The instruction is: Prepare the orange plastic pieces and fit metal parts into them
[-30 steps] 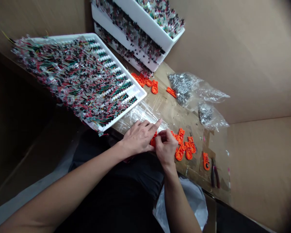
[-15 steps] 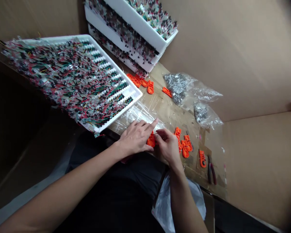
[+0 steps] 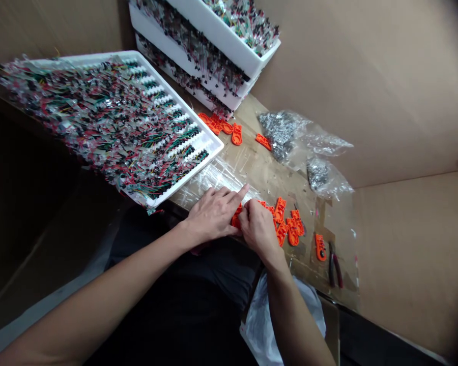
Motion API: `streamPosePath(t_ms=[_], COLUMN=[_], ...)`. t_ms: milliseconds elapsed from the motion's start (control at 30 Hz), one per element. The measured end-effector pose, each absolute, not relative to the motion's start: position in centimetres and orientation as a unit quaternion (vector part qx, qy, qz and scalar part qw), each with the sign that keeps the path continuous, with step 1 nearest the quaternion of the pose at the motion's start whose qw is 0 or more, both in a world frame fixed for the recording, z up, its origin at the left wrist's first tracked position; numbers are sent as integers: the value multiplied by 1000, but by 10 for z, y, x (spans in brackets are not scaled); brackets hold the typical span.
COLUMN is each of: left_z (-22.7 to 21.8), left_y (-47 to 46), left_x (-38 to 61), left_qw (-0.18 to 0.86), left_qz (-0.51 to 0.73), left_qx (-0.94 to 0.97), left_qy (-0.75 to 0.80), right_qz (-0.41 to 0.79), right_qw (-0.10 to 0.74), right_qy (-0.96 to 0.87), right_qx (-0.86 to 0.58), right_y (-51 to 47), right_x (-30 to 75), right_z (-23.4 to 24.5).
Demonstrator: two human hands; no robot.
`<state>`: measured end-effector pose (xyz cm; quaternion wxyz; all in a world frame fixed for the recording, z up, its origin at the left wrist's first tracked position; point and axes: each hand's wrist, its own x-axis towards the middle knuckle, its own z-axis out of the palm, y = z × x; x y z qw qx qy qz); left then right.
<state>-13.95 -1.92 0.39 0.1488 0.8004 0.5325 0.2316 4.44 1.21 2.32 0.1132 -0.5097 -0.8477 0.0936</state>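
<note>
Near the table's front edge, my left hand (image 3: 213, 213) lies over an orange plastic part (image 3: 235, 218), gripping it between thumb and fingers with the index finger stretched out. My right hand (image 3: 258, 227) is closed and presses against the right side of that same part. Its curled fingers hide whatever they pinch. Several more orange plastic housings (image 3: 292, 232) lie just to the right of my right hand, partly covered by it. Another orange housing (image 3: 320, 247), with a small black piece in it, lies farther right.
A white foam tray (image 3: 213, 147) full of wired components stands at left, with stacked white trays (image 3: 232, 43) behind it. Bags of small metal parts (image 3: 284, 132) lie at the back beside loose orange housings (image 3: 236, 134). Pliers (image 3: 335, 265) rest at right. Cardboard walls (image 3: 385, 91) surround the table.
My right hand has turned and curled into a tighter fist, moving slightly left against the orange part. More of the housings beside it now show. My left hand has stayed in place.
</note>
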Motion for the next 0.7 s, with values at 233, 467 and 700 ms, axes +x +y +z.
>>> streamPosePath(t_ms=[233, 467, 700], left_z=[6, 0, -4], left_y=[-19, -17, -13], left_x=[-140, -141, -140], left_qw=[150, 142, 145], left_qz=[229, 236, 247], left_qx=[804, 806, 796], left_qy=[528, 523, 534], right_qz=[71, 245, 288], right_qw=[88, 83, 297], right_qy=[-861, -823, -622], right_qx=[-496, -506, -665], right_y=[15, 33, 118], right_x=[47, 47, 148], right_z=[17, 37, 58])
